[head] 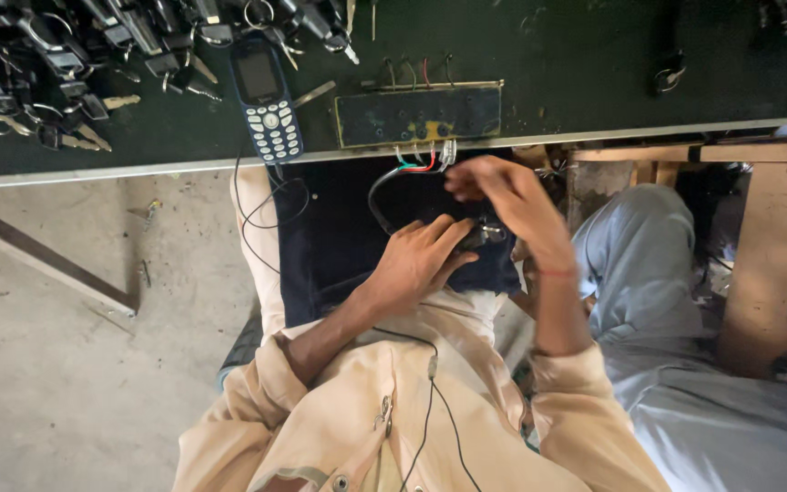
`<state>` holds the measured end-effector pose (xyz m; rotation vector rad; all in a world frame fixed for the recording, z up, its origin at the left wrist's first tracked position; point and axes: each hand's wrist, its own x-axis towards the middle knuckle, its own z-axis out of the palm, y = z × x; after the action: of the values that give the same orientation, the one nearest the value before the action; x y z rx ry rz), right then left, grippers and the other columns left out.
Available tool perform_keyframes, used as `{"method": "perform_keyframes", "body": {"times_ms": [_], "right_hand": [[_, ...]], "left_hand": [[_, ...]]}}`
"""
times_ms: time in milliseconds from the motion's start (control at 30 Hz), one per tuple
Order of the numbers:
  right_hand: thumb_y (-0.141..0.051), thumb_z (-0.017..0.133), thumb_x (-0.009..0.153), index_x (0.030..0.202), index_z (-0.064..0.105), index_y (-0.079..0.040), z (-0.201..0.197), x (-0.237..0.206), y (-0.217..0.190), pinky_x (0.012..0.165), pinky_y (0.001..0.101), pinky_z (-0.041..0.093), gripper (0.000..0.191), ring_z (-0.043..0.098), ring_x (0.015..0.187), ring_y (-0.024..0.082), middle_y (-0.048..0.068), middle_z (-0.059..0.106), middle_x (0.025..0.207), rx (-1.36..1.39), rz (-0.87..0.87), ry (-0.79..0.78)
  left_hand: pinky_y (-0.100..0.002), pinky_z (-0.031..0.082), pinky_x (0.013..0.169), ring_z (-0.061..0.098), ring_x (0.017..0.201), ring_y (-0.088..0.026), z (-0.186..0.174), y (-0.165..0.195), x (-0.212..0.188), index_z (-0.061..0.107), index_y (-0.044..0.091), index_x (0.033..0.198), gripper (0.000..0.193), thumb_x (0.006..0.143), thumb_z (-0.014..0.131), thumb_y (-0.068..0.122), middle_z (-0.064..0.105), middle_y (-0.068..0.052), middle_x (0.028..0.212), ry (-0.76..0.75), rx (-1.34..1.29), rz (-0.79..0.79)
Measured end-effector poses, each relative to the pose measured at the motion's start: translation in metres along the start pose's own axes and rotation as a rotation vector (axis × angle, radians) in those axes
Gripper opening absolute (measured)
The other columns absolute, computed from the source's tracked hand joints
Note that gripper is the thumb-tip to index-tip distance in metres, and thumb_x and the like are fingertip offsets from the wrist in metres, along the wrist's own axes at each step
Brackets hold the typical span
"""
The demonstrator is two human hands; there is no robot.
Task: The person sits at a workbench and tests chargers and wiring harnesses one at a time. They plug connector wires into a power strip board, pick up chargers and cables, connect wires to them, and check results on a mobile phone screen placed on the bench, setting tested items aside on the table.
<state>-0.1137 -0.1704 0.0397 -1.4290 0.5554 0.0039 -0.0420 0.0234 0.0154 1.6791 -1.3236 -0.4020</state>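
Cream sleeves fill the bottom of the view, and a thin black earphone cord [430, 401] runs down the chest. Left hand [421, 260] curls its fingers around a small dark part [483, 237] resting on the dark cloth [339, 246] over the lap; most of that part is hidden under the fingers, so its long axis cannot be told. Right hand [503, 187] pinches coloured wires [416, 164] just above, fingers narrow. These wires run up toward a white plug [448, 152] at the desk edge [184, 164]. Beyond the fingertips sit a dark plate [418, 116], a keypad phone [266, 100] and keys [56, 64]. Bare floor [47, 301] opens left of the knee.
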Motion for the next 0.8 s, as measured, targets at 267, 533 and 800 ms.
{"method": "perform_keyframes", "body": {"times_ms": [267, 533, 800], "right_hand": [[-0.020, 0.071, 0.095, 0.111, 0.069, -0.001, -0.024, -0.068, -0.026, 0.071, 0.0303, 0.053, 0.025, 0.067, 0.082, 0.014, 0.009, 0.071, 0.095, -0.760, -0.120, -0.030], [-0.023, 0.060, 0.103, 0.103, 0.062, -0.007, -0.017, -0.074, -0.030, 0.046, 0.0200, 0.037, 0.016, 0.061, 0.067, 0.004, -0.005, 0.060, 0.077, -0.169, 0.325, 0.297], [-0.023, 0.056, 0.115, 0.107, 0.059, -0.003, 0.014, -0.077, -0.018, 0.060, 0.0203, 0.037, 0.021, 0.046, 0.067, 0.003, -0.003, 0.054, 0.077, -0.055, -0.112, 0.326]], "left_hand": [[-0.043, 0.053, 0.075, 0.066, 0.087, -0.034, -0.006, 0.007, 0.007, 0.054, 0.000, 0.134, 0.056, 0.088, 0.078, 0.022, 0.062, -0.014, 0.102, -0.061, -0.205, -0.055], [-0.039, 0.044, 0.071, 0.058, 0.074, -0.024, -0.019, 0.022, 0.005, 0.063, 0.002, 0.113, 0.027, 0.094, 0.078, 0.012, 0.059, -0.007, 0.085, 0.076, 0.075, 0.063], [-0.038, 0.042, 0.060, 0.053, 0.063, -0.024, -0.013, 0.024, 0.006, 0.066, 0.004, 0.100, 0.021, 0.089, 0.082, 0.010, 0.055, -0.006, 0.074, 0.218, -0.028, -0.009]]}}
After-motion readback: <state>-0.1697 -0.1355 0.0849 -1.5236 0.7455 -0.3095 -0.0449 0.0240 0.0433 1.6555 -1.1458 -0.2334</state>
